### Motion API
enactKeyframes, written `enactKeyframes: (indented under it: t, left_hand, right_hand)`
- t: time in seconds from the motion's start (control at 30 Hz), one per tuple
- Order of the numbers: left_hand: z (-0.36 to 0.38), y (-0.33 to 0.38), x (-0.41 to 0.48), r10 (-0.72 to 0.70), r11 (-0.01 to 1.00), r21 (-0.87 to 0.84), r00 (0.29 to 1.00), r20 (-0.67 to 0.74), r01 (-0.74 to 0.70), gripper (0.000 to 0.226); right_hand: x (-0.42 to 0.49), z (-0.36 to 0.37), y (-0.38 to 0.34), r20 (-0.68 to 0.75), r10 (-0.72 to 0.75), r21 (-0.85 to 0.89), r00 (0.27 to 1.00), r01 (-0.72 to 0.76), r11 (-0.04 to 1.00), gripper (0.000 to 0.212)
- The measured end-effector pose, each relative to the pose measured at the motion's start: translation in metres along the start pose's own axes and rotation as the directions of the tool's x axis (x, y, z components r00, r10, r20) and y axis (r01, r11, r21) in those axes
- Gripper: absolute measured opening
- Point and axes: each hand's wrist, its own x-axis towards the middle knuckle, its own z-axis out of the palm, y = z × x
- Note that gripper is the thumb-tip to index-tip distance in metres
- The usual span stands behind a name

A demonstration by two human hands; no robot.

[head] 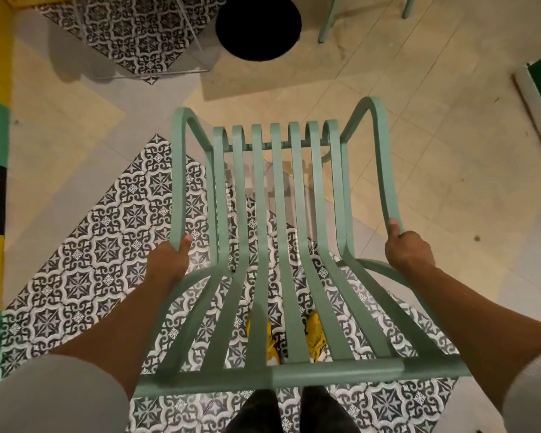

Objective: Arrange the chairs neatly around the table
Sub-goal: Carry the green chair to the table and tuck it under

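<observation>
You have the pale green slatted metal armchair (278,245) filling the centre of the frame, seen from above and behind its backrest, with your left hand (169,260) wrapped around the left armrest and your right hand (408,248) clenched around the right armrest, thumbs lying along the top of each rail. Through the slats your yellow shoes (316,335) show at the lower centre, standing on the black-and-white patterned floor tiles (85,260). The round black table base (258,26) sits at the top centre of the frame, and a clear glass tabletop edge (147,73) seems to lie across the upper left, well apart from the chair's front. Two legs of another pale green chair (325,23) show at the upper right, near that base. As I judge it, you are mid-task: this chair is in hand but not yet set at the table, and it needs bringing forward and squaring to the edge. Whether it is lifted or resting on the floor I cannot tell, nor how many chairs remain.
</observation>
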Motion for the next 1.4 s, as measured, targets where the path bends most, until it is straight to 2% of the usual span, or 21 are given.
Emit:
enactKeyframes:
  t: [0.2, 0.37, 0.47, 0.53, 0.6, 0.67, 0.73, 0.8, 0.87, 0.93, 1.03, 1.1, 1.17, 1.27, 1.33, 1.4]
  left_hand:
    - [0.001, 0.007, 0.007, -0.026, 0.999, -0.034, 0.999, 0.032, 0.027, 0.073]
    - [0.006, 0.006, 0.009, -0.014, 0.999, -0.042, 1.0, -0.023, 0.013, 0.064]
    - [0.002, 0.017, 0.002, 0.035, 0.998, -0.048, 0.997, -0.071, -0.039, 0.054]
    - [-0.001, 0.028, -0.005, 0.082, 0.996, 0.037, 0.995, -0.05, -0.081, 0.06]
    - [-0.009, 0.04, -0.024, 0.113, 0.987, 0.118, 0.994, -0.002, -0.112, 0.063]
    - [-0.02, 0.049, -0.049, 0.199, 0.971, 0.119, 0.978, 0.066, -0.205, 0.053]
    - [-0.037, 0.054, -0.084, 0.294, 0.953, 0.016, 0.933, 0.206, -0.304, 0.041]
    - [-0.05, 0.058, -0.125, 0.332, 0.941, -0.075, 0.869, 0.366, -0.329, 0.056]
    - [-0.056, 0.063, -0.168, 0.349, 0.923, -0.021, 0.809, 0.473, -0.385, 0.085]
    - [-0.052, 0.06, -0.201, 0.369, 0.862, 0.122, 0.773, 0.516, -0.492, 0.094]
    - [-0.049, 0.053, -0.229, 0.434, 0.744, 0.302, 0.775, 0.459, -0.596, 0.105]
    - [-0.047, 0.053, -0.233, 0.452, 0.707, 0.372, 0.789, 0.415, -0.601, 0.109]
    - [-0.042, 0.052, -0.231, 0.494, 0.663, 0.446, 0.799, 0.343, -0.602, 0.088]
    - [-0.034, 0.051, -0.232, 0.588, 0.565, 0.559, 0.771, 0.245, -0.608, 0.05]
    - [-0.033, 0.05, -0.234, 0.618, 0.523, 0.588, 0.75, 0.238, -0.617, 0.043]
    - [-0.035, 0.054, -0.235, 0.628, 0.509, 0.604, 0.744, 0.227, -0.613, 0.042]
  right_hand:
    - [0.013, -0.003, -0.012, 0.029, -0.055, -0.067, 0.998, 0.057, 0.996, 0.076]
    - [0.013, -0.001, -0.013, 0.009, -0.073, -0.093, 0.997, 0.074, 0.993, 0.057]
    - [0.001, -0.008, -0.021, -0.049, -0.192, -0.108, 0.98, 0.186, 0.977, 0.05]
    - [-0.013, -0.015, -0.029, -0.091, -0.296, -0.171, 0.951, 0.278, 0.945, 0.053]
    - [-0.034, -0.024, -0.036, -0.051, -0.378, -0.204, 0.924, 0.361, 0.91, 0.055]
    - [-0.057, -0.031, -0.04, 0.052, -0.442, -0.176, 0.896, 0.444, 0.879, 0.051]
    - [-0.089, -0.042, -0.041, 0.152, -0.521, -0.107, 0.84, 0.538, 0.836, 0.042]
    - [-0.127, -0.052, -0.034, 0.216, -0.594, -0.074, 0.775, 0.619, 0.782, 0.037]
    - [-0.165, -0.061, -0.018, 0.259, -0.642, -0.081, 0.721, 0.679, 0.73, 0.042]
    - [-0.193, -0.064, 0.003, 0.277, -0.674, -0.143, 0.685, 0.723, 0.676, 0.058]
    - [-0.217, -0.066, 0.031, 0.203, -0.776, -0.301, 0.597, 0.792, 0.53, 0.084]
    - [-0.222, -0.069, 0.04, 0.184, -0.825, -0.407, 0.534, 0.806, 0.43, 0.094]
    - [-0.221, -0.07, 0.041, 0.206, -0.826, -0.482, 0.525, 0.789, 0.381, 0.094]
    - [-0.216, -0.067, 0.036, 0.27, -0.781, -0.553, 0.563, 0.755, 0.353, 0.057]
    - [-0.215, -0.067, 0.03, 0.286, -0.752, -0.564, 0.594, 0.739, 0.369, 0.04]
    - [-0.213, -0.069, 0.026, 0.301, -0.732, -0.562, 0.611, 0.734, 0.382, 0.036]
